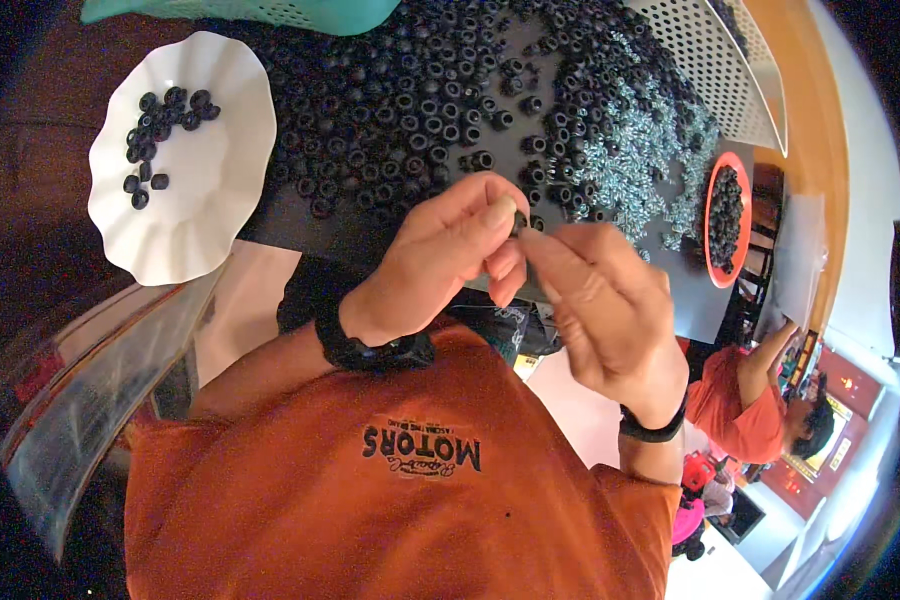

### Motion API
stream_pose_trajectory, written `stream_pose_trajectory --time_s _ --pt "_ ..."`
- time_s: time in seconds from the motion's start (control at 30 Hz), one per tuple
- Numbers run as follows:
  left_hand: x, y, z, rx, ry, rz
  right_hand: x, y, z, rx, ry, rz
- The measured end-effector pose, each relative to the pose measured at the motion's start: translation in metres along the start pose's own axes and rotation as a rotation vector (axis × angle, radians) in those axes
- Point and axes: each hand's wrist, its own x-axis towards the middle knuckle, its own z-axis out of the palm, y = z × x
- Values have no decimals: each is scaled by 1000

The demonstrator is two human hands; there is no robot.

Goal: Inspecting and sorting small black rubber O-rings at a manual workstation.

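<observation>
In front of my chest, my left hand (445, 250) and my right hand (610, 310) meet, both closed in a pinch. A small dark piece (519, 222) shows between their fingertips; most of it is covered by the fingers. Just beyond my hands, many small black ring-shaped caps (410, 115) are spread over the dark tabletop (518, 105). Right of these lies a heap of small clear bluish pieces (635, 150), with black caps mixed in. Several black caps (155, 125) rest on a white wavy-edged plate (195, 235) at the left.
A red oval dish (714, 262) of small black parts sits at the table's right edge. A white perforated basket (715, 75) stands at the far right, a teal basket (340, 15) at the far left. Another person (735, 405) in orange is beyond, on the right.
</observation>
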Motion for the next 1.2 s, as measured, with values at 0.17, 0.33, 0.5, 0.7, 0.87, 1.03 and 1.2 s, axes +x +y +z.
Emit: stream_pose_trajectory --time_s 0.17,0.33,0.5,0.7,0.87,1.03,1.2 --pt "0 1 0 97 37 4 -2 0 8 33 -28 17" --pt "1 -1 -2 205 -49 5 9 22 -15 14 34 146" --pt "-1 2 3 307 -50 -5 47 69 -30 -159 27 96" --pt "-2 6 7 236 -27 -40 94 116 -23 -421 -67 -149" --pt "1 -3 -1 202 -48 40 101 126 -4 -453 -74 -160" --pt "1 -2 0 186 -8 9 109 111 -3 -536 -86 -231" --pt "0 2 0 189 -18 3 106 79 -18 -456 -150 -52"
